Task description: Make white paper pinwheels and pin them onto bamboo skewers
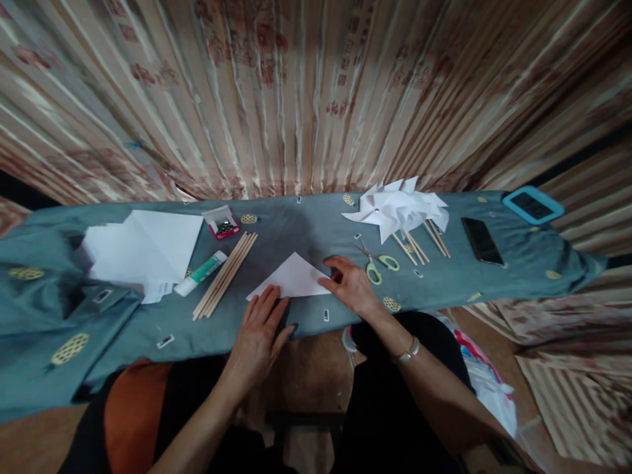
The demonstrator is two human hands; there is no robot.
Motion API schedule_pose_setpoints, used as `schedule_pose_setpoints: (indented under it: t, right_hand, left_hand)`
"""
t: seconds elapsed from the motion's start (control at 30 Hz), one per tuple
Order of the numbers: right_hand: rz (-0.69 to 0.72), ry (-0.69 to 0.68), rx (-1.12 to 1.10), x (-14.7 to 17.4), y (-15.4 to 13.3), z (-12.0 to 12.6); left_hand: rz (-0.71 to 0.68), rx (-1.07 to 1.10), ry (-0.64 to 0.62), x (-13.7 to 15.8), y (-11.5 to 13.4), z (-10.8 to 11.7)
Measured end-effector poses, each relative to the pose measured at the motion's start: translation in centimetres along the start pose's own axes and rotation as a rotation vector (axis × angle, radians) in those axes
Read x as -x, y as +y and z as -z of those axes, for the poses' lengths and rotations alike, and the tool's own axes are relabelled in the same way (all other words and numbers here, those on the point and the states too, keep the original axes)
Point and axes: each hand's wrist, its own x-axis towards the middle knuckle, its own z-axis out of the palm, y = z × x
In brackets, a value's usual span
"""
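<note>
A white sheet of paper [296, 276], folded into a triangle, lies on the blue-grey cloth with its peak pointing away from me. My left hand [259, 329] rests with fingers stretched out, their tips on the paper's lower left edge. At the right corner, my right hand [348, 286] has thumb and fingers closed on the paper, hiding that corner. Right of this hand lie scissors [376, 264] with light green handles. A bundle of thin wooden sticks [224, 276] lies left of the paper, beside a white and green tube [201, 273].
White paper sheets [162, 247] are stacked at the left. A small red box [224, 227] holding dark pins stands open behind the sticks. White paper pinwheels [399, 207] on sticks lie at the back right, near a black phone [482, 241] and a blue-framed tablet [533, 205].
</note>
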Motion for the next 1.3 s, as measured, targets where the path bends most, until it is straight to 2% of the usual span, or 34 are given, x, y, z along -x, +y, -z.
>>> schedule_pose_setpoints:
  t: [0.13,0.23,0.3,0.37,0.4,0.47,0.53,0.63,0.7,0.8,0.83,0.9,1.0,1.13,1.2,1.3]
  right_hand:
    - [-0.22,-0.041,-0.358,0.2,0.8,0.0]
    - [-0.374,-0.057,-0.743,0.3,1.1,0.1]
    - [-0.419,-0.019,-0.934,0.5,0.9,0.4]
    - [-0.436,0.035,-1.04,0.8,0.6,0.7]
    - [-0.437,0.059,-1.067,1.0,0.5,0.7]
    - [-0.427,0.085,-1.099,1.4,0.1,0.4]
    - [-0.408,0.076,-1.097,1.9,-0.2,0.1]
    - [-0.293,0.032,-0.948,2.2,0.2,0.5]
    - [-0.152,0.097,-0.68,2.1,1.2,2.0]
    - [-0.054,0.322,-0.004,2.0,3.7,5.0]
    - [-0.072,0.325,0.182,2.0,4.6,5.8]
    - [-0.076,0.242,0.426,2.2,6.0,6.7]
    - [-0.058,0.2,0.588,2.5,6.9,6.8]
    - [-0.11,0.168,0.66,2.1,6.4,6.5]
    - [-0.129,0.136,0.695,1.8,5.9,6.6]
    - [-0.163,0.081,0.71,1.3,5.2,6.7]
  left_hand:
    - [0.105,0.185,0.11,0.1,-0.3,1.0]
    - [0.342,0.404,0.161,0.4,0.4,2.6]
    - [0.567,0.663,0.124,0.5,1.5,3.5]
    - [0.844,1.067,0.05,0.2,2.8,3.8]
    - [0.966,1.281,0.062,-0.2,3.4,3.8]
    - [1.084,1.591,0.133,-1.4,4.4,3.3]
    - [1.11,1.756,0.217,-3.1,4.9,2.8]
    - [1.194,1.723,0.365,-5.9,4.3,2.4]
    - [1.18,1.651,0.41,-7.4,3.4,2.6]
    - [1.068,1.558,0.334,-8.9,1.8,3.2]
    - [1.034,1.526,0.312,-9.1,1.3,3.4]
    - [0.997,1.465,0.255,-9.4,0.6,3.6]
    - [0.977,1.436,0.144,-9.0,0.0,3.6]
    - [0.97,1.434,-0.012,-8.0,-0.2,3.7]
    - [0.959,1.425,-0.038,-7.9,-0.3,3.8]
    - [0.936,1.43,-0.013,-8.0,-0.4,3.7]
